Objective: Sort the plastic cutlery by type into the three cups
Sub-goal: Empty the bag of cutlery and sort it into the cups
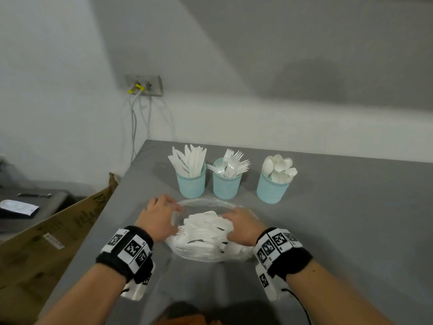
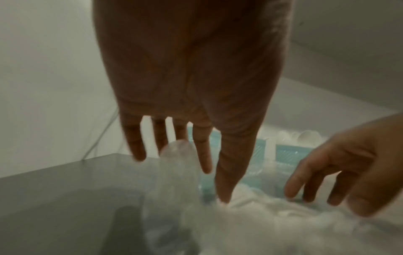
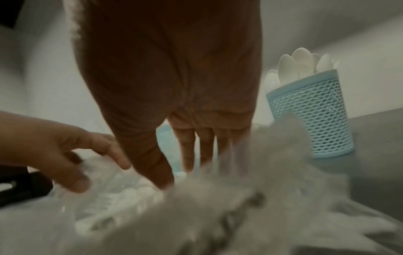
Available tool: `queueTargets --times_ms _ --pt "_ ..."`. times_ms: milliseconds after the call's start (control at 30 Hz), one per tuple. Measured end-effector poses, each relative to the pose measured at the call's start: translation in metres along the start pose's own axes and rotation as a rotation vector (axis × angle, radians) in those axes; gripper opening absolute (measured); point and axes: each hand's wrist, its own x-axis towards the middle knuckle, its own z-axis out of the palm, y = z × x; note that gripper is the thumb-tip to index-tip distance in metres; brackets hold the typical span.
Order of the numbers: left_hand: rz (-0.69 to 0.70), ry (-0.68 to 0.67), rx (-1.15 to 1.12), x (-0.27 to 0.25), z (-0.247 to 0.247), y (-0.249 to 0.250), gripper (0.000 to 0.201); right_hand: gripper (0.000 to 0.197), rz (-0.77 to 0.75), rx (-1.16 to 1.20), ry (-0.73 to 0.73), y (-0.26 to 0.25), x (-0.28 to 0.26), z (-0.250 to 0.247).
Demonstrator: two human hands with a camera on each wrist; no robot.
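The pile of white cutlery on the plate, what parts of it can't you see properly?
- Pile, head view: too small and jumbled to count forks, knives or spoons; the right hand covers its right side.
- Right wrist view: the near pile is a grey blur.
- Left wrist view: the clear plate rim and pile are smeared; the left hand blocks the cups.
- Whether either hand holds a piece: unclear.

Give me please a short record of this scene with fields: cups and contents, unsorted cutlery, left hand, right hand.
cups: three blue cups in a row; left cup holds knives, middle cup forks, right cup spoons
unsorted cutlery: white pile on clear plate
left hand: at plate's left rim, fingers fairly straight
right hand: on the pile; grip unclear
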Motion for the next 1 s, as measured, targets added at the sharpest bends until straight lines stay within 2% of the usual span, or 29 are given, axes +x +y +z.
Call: queueTargets --times_ms 100,167,333,400,533,667,833,1000 --pt "-0.048 -0.114 -0.099 -0.006 0.005 -0.01 0.078 0.069 0.046 -0.06 -0.001 0.006 0.0 0.009" --pt "-0.033 -0.146 -0.216 -0.01 0.01 -0.012 0.088 0.075 0.065 -0.098 -0.027 0.007 0.002 0.014" --pt "0.043 -0.07 -0.348 -0.017 0.014 -0.007 0.091 0.078 0.083 -0.128 -0.096 -0.005 0.014 0.019" --pt "0.071 -0.044 -0.38 -0.019 0.013 -0.005 0.091 0.074 0.055 -0.077 -0.084 -0.016 0.017 0.019" --pt "0.11 -0.009 -0.424 -0.023 0.01 0.001 0.091 0.084 0.019 0.036 -0.017 -0.032 0.023 0.023" --pt "0.143 0.005 -0.46 -0.024 0.009 0.005 0.091 0.07 0.058 -0.031 -0.034 -0.042 0.033 0.026" --pt "0.104 0.02 -0.471 -0.025 0.006 0.002 0.093 0.037 0.104 -0.076 -0.173 -0.042 0.036 0.017" --pt "0.09 0.019 -0.497 -0.025 0.002 0.0 0.092 0.032 0.046 -0.026 -0.178 -0.038 0.03 0.007"
